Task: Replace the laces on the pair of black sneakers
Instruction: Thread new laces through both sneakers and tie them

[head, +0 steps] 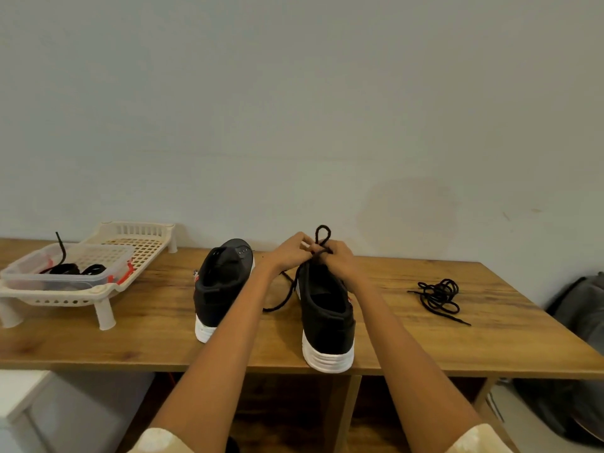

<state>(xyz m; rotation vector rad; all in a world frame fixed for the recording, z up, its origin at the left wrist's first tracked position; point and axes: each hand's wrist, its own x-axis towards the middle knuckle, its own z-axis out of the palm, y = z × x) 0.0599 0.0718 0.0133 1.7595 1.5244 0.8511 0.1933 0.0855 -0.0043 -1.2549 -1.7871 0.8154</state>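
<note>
Both hands met above the front of the right sneaker [327, 312]. The left hand [289, 251] had its fingers curled and pinched the black lace [322, 238] at the knot; the right hand [336, 259] was curled around the same lace from the other side, the two hands touching. One loop of the lace stood up above the fingers, and one loose end trailed down to the left of the shoe and lay on the table [425, 348] between the two sneakers.

There were two black sneakers with white soles, both with heels toward the person. The right one stood at the near edge of the table, its heel just over the edge. The left sneaker [219, 286] stood beside it, apart, with no lace visible in its eyelets.

To the right, well apart from the shoes, one tangled black lace [439, 297] lay in a loose heap on the wood.

At the table's left end stood one cream plastic rack [137, 253] on short legs. In its near end sat one clear plastic container [65, 273] with red clips, holding more dark laces [70, 268]; how many could not be told, though one end stuck up over the rim.

One grey bag [581, 322] sat on the floor at the far right, against the pale wall.
</note>
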